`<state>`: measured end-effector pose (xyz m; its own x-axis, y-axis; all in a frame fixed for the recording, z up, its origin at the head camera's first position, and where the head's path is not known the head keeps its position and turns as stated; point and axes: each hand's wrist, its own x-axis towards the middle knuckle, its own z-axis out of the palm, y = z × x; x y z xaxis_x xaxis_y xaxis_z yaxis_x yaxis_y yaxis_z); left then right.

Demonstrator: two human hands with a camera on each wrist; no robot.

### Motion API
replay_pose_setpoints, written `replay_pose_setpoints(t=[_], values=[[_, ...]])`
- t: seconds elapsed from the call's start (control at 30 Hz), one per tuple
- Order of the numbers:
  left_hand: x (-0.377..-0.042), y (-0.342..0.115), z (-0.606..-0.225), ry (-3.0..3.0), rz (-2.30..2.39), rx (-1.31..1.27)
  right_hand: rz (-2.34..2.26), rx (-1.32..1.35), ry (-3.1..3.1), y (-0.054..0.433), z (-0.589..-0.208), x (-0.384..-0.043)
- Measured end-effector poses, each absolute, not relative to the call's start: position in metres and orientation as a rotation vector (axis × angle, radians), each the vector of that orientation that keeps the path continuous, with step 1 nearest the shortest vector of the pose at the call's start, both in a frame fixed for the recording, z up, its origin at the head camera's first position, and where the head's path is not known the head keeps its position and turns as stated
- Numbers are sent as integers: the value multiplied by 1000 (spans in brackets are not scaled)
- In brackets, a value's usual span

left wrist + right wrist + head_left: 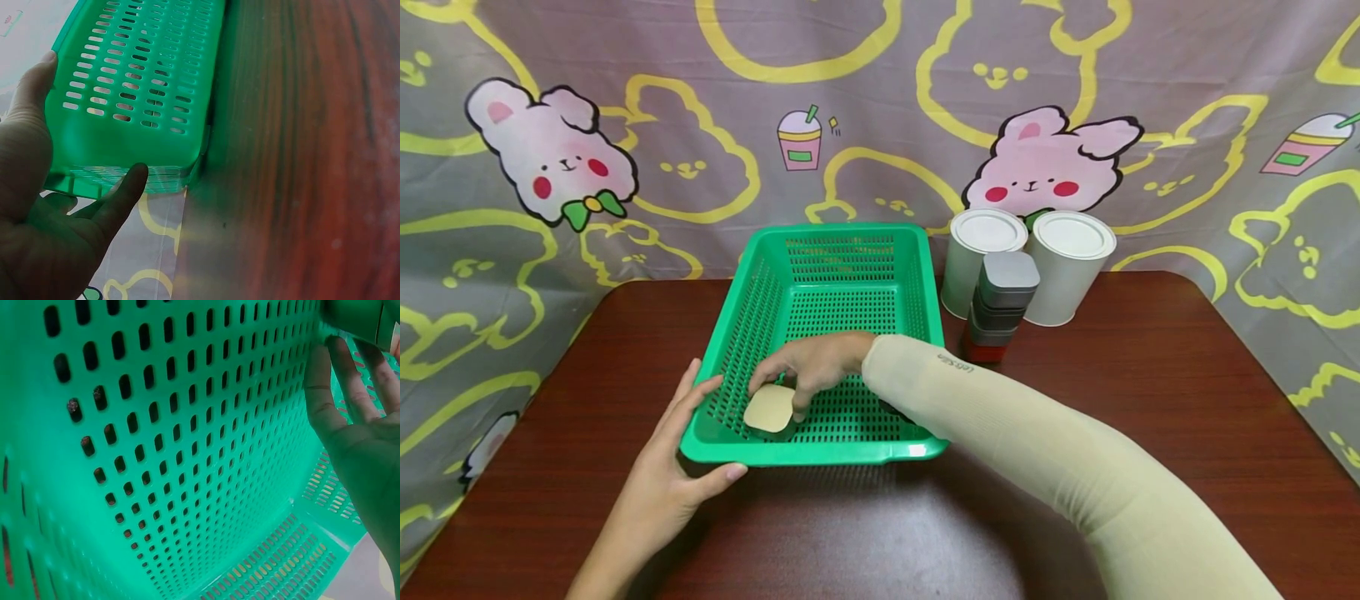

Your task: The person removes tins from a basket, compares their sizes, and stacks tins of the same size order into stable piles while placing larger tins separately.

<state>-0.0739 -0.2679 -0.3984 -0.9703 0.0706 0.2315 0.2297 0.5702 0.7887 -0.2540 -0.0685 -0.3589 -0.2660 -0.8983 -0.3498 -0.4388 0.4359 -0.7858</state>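
Observation:
A green plastic basket (820, 453) with slotted walls and floor stands on the table. At its near left corner my left hand (658, 471) holds the rim, thumb on the front side and fingers along the left side. My right hand (823, 360) reaches over the right rim into the basket. It grips a small rounded-square container with a cream top (769, 407) in the near left corner, thumb on one side and fingers on the other. The right wrist view shows only part of that container (359, 317), by the fingertips.
Right of the basket, a stack of dark grey rounded-square containers (1006, 283) rises from a red one (985, 350). Two white lidded cans (973, 265) stand behind it. A patterned cloth (865, 100) hangs behind the brown table (1150, 375).

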Motion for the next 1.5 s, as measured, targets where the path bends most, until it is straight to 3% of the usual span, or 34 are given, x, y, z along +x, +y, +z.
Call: replay_pose_setpoints(t=[0.77, 1.5], values=[[-73, -268, -398, -2625, -1347, -259, -694, -1138, 1901, -69, -356, -251], [-73, -268, -397, -2633, -1344, -252, -864, -1165, 1886, -52, -329, -249]])
